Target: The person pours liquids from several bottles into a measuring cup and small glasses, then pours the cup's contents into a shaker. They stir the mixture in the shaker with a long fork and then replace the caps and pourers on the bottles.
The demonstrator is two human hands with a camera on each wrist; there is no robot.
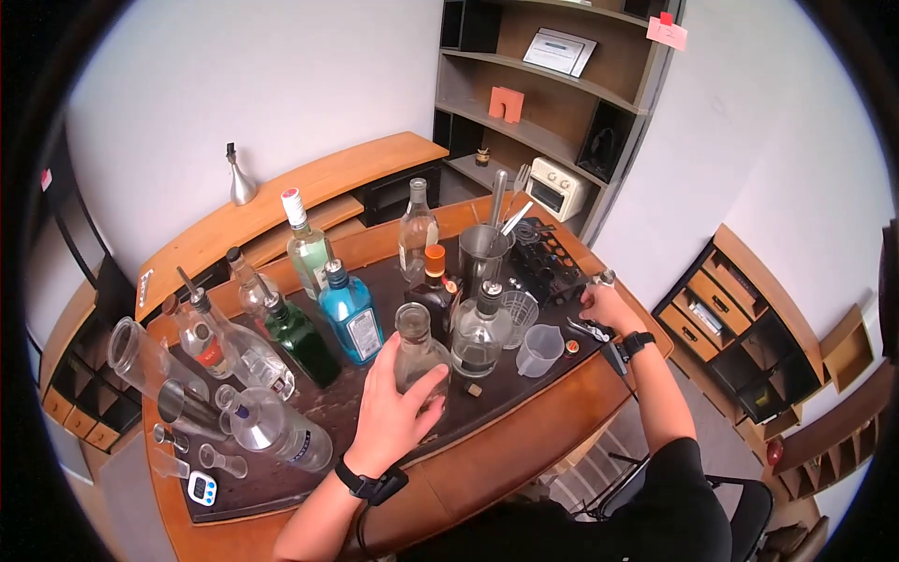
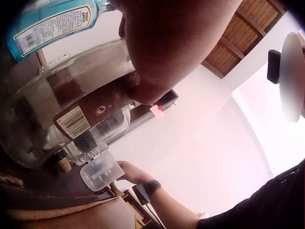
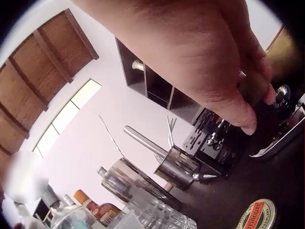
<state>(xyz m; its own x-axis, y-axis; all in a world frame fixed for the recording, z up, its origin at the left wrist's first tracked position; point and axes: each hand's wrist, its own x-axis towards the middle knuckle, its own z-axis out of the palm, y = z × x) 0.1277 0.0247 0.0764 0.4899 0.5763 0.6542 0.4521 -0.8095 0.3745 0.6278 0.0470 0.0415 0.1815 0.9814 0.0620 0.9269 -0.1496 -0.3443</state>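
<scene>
My left hand (image 1: 398, 412) grips a clear glass bottle (image 1: 420, 361) standing near the table's front edge, its mouth uncovered. In the left wrist view this bottle (image 2: 90, 105) carries a brown label with a barcode. A cork (image 1: 475, 390) lies to its right, beside a clear bottle with a dark-collared pourer (image 1: 478, 342). Far to the right, my right hand (image 1: 607, 307) pinches a small metallic piece (image 1: 605, 278), mostly hidden by the fingers in the right wrist view. Near that hand are a metal tool (image 1: 590, 330) and a round bottle cap (image 3: 257, 215).
A blue bottle (image 1: 351, 314), a green bottle (image 1: 302, 342) and several other bottles crowd the left side. A plastic measuring cup (image 1: 540, 351), a ribbed glass (image 1: 520, 317) and a steel shaker tin (image 1: 482, 255) stand right of centre. A white timer (image 1: 201, 489) lies front left.
</scene>
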